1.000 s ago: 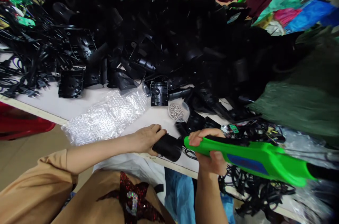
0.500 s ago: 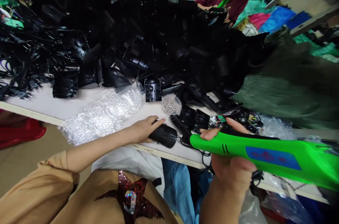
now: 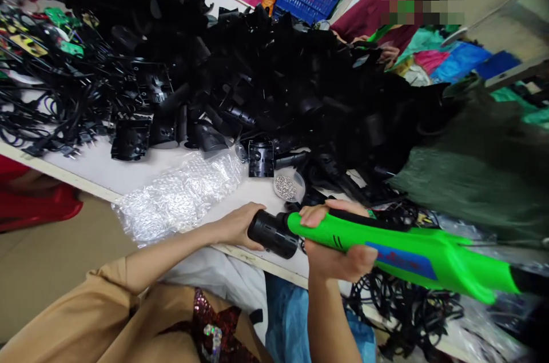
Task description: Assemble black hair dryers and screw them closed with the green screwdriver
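Note:
My left hand is wrapped around the rear end of a black hair dryer body, a slotted cylinder lying near the table's front edge. My right hand grips a green electric screwdriver with a blue label. The screwdriver's black nose reaches the top of the dryer body, and the bit's tip is hidden there. Just beyond, a small clear dish holds many small metal screws. The dryer's handle is mostly hidden behind the screwdriver and my right hand.
Black plastic shells are heaped across the table's back. Power cords tangle at left. Bubble wrap lies by my left forearm; a dark green sack stands at right. Across the table is another person's maroon sleeve.
The screwdriver has moved left and its nose has come onto the dryer body. My left hand has kept its hold with a changed finger position. The view has shifted slightly.

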`<action>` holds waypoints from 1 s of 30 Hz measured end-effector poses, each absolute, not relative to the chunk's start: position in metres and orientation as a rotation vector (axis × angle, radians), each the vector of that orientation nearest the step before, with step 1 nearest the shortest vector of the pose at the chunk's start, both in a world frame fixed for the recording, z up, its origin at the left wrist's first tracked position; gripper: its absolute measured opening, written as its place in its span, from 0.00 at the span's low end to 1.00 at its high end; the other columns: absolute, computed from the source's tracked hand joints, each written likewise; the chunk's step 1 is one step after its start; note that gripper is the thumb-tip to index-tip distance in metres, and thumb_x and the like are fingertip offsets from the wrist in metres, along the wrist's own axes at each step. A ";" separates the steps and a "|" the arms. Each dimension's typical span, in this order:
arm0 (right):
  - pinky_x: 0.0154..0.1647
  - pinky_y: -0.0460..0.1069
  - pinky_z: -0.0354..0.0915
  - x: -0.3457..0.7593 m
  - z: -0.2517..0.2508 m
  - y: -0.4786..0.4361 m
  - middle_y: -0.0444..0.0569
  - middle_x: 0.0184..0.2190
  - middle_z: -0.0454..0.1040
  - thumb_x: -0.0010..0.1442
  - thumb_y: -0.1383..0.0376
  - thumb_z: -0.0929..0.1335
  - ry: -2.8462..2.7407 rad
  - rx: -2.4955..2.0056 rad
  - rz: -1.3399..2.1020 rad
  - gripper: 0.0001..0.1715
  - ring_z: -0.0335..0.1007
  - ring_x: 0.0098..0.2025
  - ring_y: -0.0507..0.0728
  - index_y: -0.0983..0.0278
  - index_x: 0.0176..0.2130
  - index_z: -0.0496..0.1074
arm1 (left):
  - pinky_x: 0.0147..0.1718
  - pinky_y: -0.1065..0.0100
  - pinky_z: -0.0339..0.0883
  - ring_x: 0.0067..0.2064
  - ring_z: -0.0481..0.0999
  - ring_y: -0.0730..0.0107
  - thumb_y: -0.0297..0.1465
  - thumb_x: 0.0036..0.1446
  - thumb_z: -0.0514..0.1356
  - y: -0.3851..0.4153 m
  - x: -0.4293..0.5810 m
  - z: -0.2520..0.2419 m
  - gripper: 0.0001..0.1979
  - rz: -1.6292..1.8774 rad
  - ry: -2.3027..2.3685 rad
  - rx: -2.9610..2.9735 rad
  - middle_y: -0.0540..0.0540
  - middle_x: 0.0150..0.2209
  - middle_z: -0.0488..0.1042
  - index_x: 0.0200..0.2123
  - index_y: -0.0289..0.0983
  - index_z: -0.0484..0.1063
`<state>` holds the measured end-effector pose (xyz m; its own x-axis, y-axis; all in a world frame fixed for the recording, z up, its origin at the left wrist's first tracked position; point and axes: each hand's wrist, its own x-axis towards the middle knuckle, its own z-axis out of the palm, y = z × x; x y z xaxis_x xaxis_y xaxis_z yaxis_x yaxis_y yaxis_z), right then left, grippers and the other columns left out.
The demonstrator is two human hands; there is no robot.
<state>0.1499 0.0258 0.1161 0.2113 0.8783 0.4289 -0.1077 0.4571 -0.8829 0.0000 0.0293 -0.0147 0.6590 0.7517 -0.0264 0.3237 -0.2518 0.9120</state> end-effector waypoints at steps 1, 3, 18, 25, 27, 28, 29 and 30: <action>0.28 0.51 0.61 0.148 0.114 0.026 0.42 0.20 0.68 0.52 0.45 0.62 -1.168 -0.838 0.828 0.26 0.63 0.21 0.53 0.63 0.38 0.68 | 0.52 0.57 0.60 0.53 0.65 0.54 0.42 0.37 0.68 0.030 0.000 -0.015 0.46 0.524 0.853 1.838 0.37 0.53 0.61 0.57 0.36 0.50; 0.29 0.51 0.61 0.145 0.108 0.028 0.42 0.20 0.69 0.52 0.46 0.64 -1.188 -0.848 0.872 0.24 0.64 0.22 0.53 0.63 0.38 0.68 | 0.52 0.57 0.60 0.53 0.64 0.53 0.42 0.37 0.68 0.030 0.000 -0.014 0.45 0.535 0.838 1.835 0.37 0.53 0.61 0.57 0.36 0.51; 0.22 0.50 0.62 0.151 0.090 0.043 0.41 0.17 0.69 0.41 0.35 0.64 -1.294 -0.905 1.071 0.36 0.64 0.19 0.54 0.62 0.32 0.69 | 0.48 0.58 0.64 0.50 0.67 0.53 0.40 0.36 0.69 0.036 0.003 -0.017 0.46 0.584 0.767 1.826 0.37 0.48 0.65 0.56 0.33 0.53; 0.20 0.49 0.62 0.137 0.091 0.051 0.42 0.16 0.68 0.50 0.46 0.64 -1.080 -1.005 0.895 0.26 0.62 0.17 0.53 0.65 0.35 0.70 | 0.47 0.60 0.63 0.48 0.68 0.56 0.43 0.36 0.68 0.033 0.001 -0.016 0.42 0.608 0.787 1.827 0.41 0.47 0.66 0.53 0.36 0.56; 0.21 0.49 0.62 0.138 0.091 0.049 0.43 0.16 0.69 0.50 0.46 0.64 -1.115 -0.977 0.907 0.26 0.63 0.17 0.53 0.65 0.36 0.70 | 0.46 0.61 0.63 0.47 0.68 0.57 0.44 0.36 0.68 0.032 0.001 -0.017 0.41 0.610 0.784 1.834 0.42 0.46 0.67 0.52 0.36 0.57; 0.21 0.49 0.62 0.139 0.091 0.047 0.42 0.16 0.69 0.50 0.46 0.64 -1.137 -0.953 0.926 0.26 0.63 0.18 0.53 0.65 0.36 0.70 | 0.46 0.61 0.63 0.47 0.68 0.57 0.44 0.36 0.68 0.032 0.001 -0.017 0.41 0.611 0.787 1.834 0.42 0.46 0.67 0.52 0.36 0.57; 0.21 0.49 0.62 0.141 0.091 0.045 0.42 0.16 0.69 0.49 0.46 0.64 -1.159 -0.927 0.953 0.26 0.63 0.18 0.53 0.64 0.35 0.70 | 0.46 0.61 0.64 0.46 0.68 0.57 0.44 0.36 0.68 0.032 0.001 -0.017 0.41 0.609 0.788 1.834 0.42 0.45 0.66 0.52 0.37 0.57; 0.20 0.49 0.61 0.143 0.090 0.044 0.42 0.16 0.69 0.48 0.45 0.65 -1.178 -0.908 0.978 0.26 0.63 0.18 0.53 0.64 0.34 0.70 | 0.45 0.61 0.64 0.46 0.68 0.57 0.43 0.36 0.68 0.032 0.001 -0.017 0.40 0.606 0.785 1.834 0.42 0.45 0.67 0.52 0.37 0.58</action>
<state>0.1431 0.0443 0.0905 0.1064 0.9452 0.3087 -0.1302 0.3210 -0.9381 0.0012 0.0323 -0.0173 0.6622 0.7474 0.0536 0.2413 -0.2804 0.9291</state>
